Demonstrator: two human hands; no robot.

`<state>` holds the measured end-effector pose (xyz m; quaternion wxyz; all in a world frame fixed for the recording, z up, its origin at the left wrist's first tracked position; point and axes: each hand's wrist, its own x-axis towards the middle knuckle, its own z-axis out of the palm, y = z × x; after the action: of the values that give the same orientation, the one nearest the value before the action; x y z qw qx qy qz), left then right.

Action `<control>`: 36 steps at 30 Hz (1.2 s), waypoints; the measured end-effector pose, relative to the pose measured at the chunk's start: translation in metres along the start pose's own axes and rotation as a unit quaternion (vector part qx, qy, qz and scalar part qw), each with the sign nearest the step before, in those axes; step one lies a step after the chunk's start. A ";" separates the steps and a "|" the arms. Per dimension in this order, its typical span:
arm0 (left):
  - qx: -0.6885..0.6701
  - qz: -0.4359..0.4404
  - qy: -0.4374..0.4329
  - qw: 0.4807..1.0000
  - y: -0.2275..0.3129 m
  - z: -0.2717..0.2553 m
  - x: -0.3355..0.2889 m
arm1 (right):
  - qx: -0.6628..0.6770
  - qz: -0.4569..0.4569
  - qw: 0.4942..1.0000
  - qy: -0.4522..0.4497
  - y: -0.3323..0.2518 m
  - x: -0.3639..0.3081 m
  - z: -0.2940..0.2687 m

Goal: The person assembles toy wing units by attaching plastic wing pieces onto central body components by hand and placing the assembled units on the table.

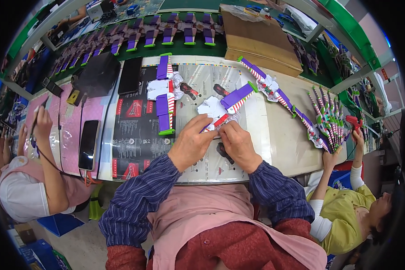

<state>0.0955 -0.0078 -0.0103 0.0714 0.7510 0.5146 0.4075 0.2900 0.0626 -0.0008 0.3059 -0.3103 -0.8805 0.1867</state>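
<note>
Both of my hands work on one toy winged pack point(211, 107), white in the body, with a purple wing tipped in green and edged by red-and-white stripes. My left hand point(191, 140) has its fingers closed on the pack's near left side. Close beside it, my right hand point(239, 143) pinches at the near edge, its fingertips almost meeting the left ones. The part between the fingertips is hidden. Another winged pack point(163, 92) lies to the left, apart from my hands, its two purple wings spread on the printed sheet point(139, 126).
A phone point(89, 146) with a cable and a black tablet-like slab point(130, 75) lie left. Rows of winged packs point(167, 33) and a cardboard box point(256, 40) stand behind. More packs point(270, 85) lie right, where a co-worker holds a red glue gun point(353, 120). Another co-worker sits left.
</note>
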 end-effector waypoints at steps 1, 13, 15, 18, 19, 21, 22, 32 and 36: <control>-0.002 0.000 -0.002 1.000 0.002 -0.002 -0.002 | 0.000 0.003 1.000 0.000 0.001 0.000 -0.001; 0.223 0.033 -0.084 0.971 0.029 0.003 -0.011 | -0.102 -0.031 0.990 -0.092 0.000 0.013 -0.013; 0.230 0.045 -0.078 0.969 0.029 0.004 -0.011 | -0.116 -0.027 0.987 -0.110 -0.001 0.015 -0.015; 0.227 0.048 -0.077 0.970 0.030 0.003 -0.013 | -0.120 -0.026 0.985 -0.118 -0.002 0.015 -0.018; 0.226 0.049 -0.077 0.970 0.030 0.003 -0.012 | -0.120 -0.025 0.985 -0.118 -0.001 0.015 -0.018; 0.235 0.040 -0.079 0.968 0.031 0.004 -0.009 | -0.118 -0.046 0.986 -0.110 0.002 0.014 -0.018; 0.234 0.040 -0.079 0.968 0.032 0.004 -0.009 | -0.119 -0.045 0.986 -0.111 0.003 0.013 -0.020; 0.140 0.007 -0.107 0.984 0.021 -0.010 0.010 | -0.130 -0.146 0.977 -0.087 0.008 0.001 -0.046; 0.104 0.032 -0.129 0.986 0.011 -0.015 0.018 | -0.178 -0.155 0.972 -0.009 0.022 0.002 -0.028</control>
<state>0.0960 -0.0028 0.0149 0.0452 0.8165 0.5166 0.2536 0.3165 0.0843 0.0093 0.2629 -0.2177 -0.9397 -0.0197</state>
